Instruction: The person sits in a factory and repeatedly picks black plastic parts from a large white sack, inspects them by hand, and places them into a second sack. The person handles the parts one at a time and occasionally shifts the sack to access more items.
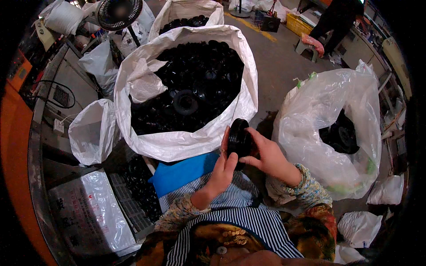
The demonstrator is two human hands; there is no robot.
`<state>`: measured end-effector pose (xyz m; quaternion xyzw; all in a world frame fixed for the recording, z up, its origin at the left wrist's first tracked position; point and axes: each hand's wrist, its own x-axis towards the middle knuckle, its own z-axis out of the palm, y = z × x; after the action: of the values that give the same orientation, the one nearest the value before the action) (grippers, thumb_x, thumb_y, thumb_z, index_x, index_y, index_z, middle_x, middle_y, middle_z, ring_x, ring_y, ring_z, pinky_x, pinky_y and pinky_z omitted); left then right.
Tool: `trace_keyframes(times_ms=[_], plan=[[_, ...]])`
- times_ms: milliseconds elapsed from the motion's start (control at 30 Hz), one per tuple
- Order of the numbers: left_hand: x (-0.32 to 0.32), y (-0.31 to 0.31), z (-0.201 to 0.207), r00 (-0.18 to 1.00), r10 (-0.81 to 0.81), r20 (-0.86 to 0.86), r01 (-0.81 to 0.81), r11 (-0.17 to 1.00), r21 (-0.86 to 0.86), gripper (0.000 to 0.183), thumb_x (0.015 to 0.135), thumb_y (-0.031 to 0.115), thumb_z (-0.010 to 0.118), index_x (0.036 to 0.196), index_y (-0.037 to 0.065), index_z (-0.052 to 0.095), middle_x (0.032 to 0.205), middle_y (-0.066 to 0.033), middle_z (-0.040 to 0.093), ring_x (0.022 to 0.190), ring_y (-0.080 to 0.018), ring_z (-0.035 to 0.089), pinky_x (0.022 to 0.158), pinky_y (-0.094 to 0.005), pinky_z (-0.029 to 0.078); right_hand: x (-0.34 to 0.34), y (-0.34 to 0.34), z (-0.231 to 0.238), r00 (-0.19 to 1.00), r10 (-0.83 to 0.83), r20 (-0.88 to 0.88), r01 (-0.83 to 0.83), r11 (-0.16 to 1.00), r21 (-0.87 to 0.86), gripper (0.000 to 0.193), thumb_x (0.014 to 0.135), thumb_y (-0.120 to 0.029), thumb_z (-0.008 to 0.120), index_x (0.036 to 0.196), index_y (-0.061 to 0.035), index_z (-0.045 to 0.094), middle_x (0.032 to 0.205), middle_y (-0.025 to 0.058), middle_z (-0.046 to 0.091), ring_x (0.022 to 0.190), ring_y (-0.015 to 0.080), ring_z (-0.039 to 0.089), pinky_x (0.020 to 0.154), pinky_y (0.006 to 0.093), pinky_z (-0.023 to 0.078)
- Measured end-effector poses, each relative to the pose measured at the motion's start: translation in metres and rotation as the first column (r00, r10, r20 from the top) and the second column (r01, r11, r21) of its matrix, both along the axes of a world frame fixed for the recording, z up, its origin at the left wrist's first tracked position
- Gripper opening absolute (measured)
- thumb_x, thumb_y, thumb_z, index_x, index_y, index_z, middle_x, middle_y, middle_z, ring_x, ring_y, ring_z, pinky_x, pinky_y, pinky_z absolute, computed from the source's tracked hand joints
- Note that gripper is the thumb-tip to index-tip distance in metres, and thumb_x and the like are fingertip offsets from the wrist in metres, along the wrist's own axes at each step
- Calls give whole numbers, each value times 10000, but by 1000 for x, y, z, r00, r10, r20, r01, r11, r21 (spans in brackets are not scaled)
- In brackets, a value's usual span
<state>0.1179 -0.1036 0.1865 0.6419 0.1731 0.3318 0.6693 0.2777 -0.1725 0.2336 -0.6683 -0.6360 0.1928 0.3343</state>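
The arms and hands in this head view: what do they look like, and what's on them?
They are a person's. The left hand and right hand are bare, with no gloves. The forearms wear crinkled, speckled sleeve cuffs in pale cream, blue and yellow. Above the right cuff is a darker rust-brown sleeve. No cables show on either.

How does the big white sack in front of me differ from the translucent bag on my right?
The white sack looks opaque; the translucent bag lets light through.
The white sack's mouth is wide open, while the translucent bag's opening is much smaller.
The white sack shows many black parts; the translucent bag shows only a few.
Both hold black parts.
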Motion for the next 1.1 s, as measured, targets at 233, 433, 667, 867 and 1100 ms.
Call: trace_keyframes(times_ms=[233, 433, 667, 867, 1100], plan=[[3, 1, 1, 992, -37, 124, 26, 996, 87, 664, 926, 182, 428, 1453, 5, 65, 1474, -175, 219, 1347, -291, 263, 1092, -332, 206, 8, 0, -20, 896, -134, -423, 40, 974, -223, 580, 824, -294, 668, 1269, -7, 432, 955, 118, 604, 793, 169, 591, 691, 297, 493], [2, 6, -53, 951, 204, -233, -71, 876, 477, 761, 818, 159, 614, 1430, 12, 185, 1450, -196, 270, 1333, -349, 279, 1097, -383, 222, 72, -54, -64, 359, -276, -892, 398, 909, -122, 453, 893, -209, 521, 1299, -32, 429, 1096, 35, 532, 878, 148, 516, 787, 258, 448], [-39, 137, -95, 709, 641, -293, -388, 702, 597, 440, 844, 165, 610, 1239, 12, 492, 1224, -166, 528, 1146, -303, 492, 980, -367, 379, 216, -194, 48, 69, -736, 673, 887, 354, 297, 598, 841, -282, 644, 1324, -15, 413, 1208, 206, 557, 1050, 341, 560, 893, 398, 441], [-43, 230, -165, 756, 639, -144, -557, 511, -655, 485, 889, 194, 591, 1301, 10, 414, 1220, -153, 499, 1134, -271, 492, 975, -317, 390, 114, -33, -10, 754, -520, 402, 367, 840, 399, 545, 718, -122, 738, 1216, -45, 531, 1206, 173, 543, 1106, 338, 514, 933, 390, 418], [-35, 246, -196, 803, 566, -186, -472, 413, -779, 520, 870, 198, 614, 1318, 50, 396, 1155, -119, 502, 1066, -251, 500, 907, -317, 420, -29, 182, -136, 725, 147, 673, -254, 965, 62, 253, 706, -187, 632, 944, -102, 627, 983, 67, 583, 920, 268, 557, 737, 385, 478]])
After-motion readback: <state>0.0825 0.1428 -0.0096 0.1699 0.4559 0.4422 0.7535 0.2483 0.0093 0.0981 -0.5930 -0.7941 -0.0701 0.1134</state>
